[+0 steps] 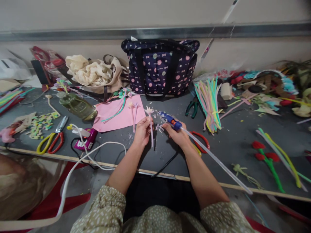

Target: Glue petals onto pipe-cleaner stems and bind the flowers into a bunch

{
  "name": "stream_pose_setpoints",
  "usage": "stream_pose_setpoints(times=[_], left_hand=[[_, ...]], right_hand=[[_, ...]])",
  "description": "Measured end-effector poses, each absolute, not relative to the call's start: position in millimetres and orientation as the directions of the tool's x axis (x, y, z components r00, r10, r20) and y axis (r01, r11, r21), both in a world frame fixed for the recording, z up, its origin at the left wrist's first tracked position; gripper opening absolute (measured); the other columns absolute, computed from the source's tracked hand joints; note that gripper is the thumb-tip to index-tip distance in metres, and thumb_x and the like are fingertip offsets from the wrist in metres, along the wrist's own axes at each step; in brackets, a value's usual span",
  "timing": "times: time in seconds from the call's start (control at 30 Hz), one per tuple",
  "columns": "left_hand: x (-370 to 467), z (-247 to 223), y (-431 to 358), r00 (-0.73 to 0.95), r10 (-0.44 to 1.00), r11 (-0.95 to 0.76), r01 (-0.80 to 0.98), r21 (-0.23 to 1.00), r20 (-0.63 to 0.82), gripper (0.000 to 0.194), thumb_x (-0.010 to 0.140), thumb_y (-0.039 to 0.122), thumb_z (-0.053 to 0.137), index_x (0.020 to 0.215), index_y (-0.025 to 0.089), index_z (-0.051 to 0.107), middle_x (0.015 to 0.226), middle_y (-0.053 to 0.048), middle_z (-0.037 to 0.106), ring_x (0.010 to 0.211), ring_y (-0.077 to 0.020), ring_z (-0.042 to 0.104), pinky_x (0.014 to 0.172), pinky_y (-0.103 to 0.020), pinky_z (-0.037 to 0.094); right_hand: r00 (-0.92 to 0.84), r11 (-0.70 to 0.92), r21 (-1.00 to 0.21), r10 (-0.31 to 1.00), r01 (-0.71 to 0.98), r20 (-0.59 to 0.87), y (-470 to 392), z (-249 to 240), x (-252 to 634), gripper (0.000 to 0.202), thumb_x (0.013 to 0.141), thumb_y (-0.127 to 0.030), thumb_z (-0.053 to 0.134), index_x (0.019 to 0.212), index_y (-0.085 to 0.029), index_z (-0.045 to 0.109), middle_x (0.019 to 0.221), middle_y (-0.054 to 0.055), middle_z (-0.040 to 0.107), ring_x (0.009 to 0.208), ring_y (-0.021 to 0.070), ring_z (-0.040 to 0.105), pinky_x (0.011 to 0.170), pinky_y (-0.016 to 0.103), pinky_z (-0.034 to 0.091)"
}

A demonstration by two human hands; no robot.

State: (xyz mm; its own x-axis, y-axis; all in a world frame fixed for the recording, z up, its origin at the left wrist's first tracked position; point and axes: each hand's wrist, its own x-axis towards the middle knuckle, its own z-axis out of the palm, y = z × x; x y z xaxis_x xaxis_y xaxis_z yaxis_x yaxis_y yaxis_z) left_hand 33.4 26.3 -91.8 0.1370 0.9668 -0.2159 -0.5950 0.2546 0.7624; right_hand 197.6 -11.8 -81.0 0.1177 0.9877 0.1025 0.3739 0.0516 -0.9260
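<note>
Between my left fingers (146,121) I clamp one flower (149,111) by its stem, while my right fingers (167,127) grip one glue gun (168,117).

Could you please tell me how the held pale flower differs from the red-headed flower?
The pale flower has one head; the red-headed flower has three. The pale flower's stem is pinkish; the red-headed flower's is green. The left hand holds the pale flower, while the red-headed flower lies on the table. Both have stems.

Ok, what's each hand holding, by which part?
Left hand: pale flower, by its stem below the head. Right hand: blue glue gun; exact hold hidden.
</note>
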Motion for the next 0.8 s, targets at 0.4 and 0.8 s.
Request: stream_pose_setpoints(times=[0.4, 0.8], left_hand=[[33.8, -91.4, 26.9, 0.006, 0.975, 0.195, -0.516, 0.834, -0.224, 0.033, 0.064, 0.04, 0.081, 0.077, 0.016, 0.064, 0.063, 0.003, 0.057, 0.048, -0.0047, 0.047, 0.045, -0.017, 0.035], [33.4, -92.5, 27.2, -0.054, 0.982, 0.13, -0.516, 0.847, -0.183, 0.034, 0.061, 0.037, 0.084, 0.074, 0.015, 0.062, 0.065, 0.003, 0.061, 0.051, -0.0047, 0.051, 0.049, -0.017, 0.039]], right_hand=[[0.221, -0.072, -0.801, 0.972, 0.595, 0.077, -0.1, -87.9, 203.8, 0.015, 0.076, -0.037, 0.057, 0.082, -0.023, 0.056, 0.073, 0.001, 0.062, 0.066, 0.0189, 0.057, 0.064, 0.03, 0.042], [0.072, -0.083, -0.449, 0.997, 0.89, -0.042, -1.6, -100.4, 187.7, 0.025, 0.086, -0.035, 0.049, 0.105, -0.021, 0.05, 0.085, 0.009, 0.067, 0.073, 0.0252, 0.062, 0.061, 0.029, 0.034]])
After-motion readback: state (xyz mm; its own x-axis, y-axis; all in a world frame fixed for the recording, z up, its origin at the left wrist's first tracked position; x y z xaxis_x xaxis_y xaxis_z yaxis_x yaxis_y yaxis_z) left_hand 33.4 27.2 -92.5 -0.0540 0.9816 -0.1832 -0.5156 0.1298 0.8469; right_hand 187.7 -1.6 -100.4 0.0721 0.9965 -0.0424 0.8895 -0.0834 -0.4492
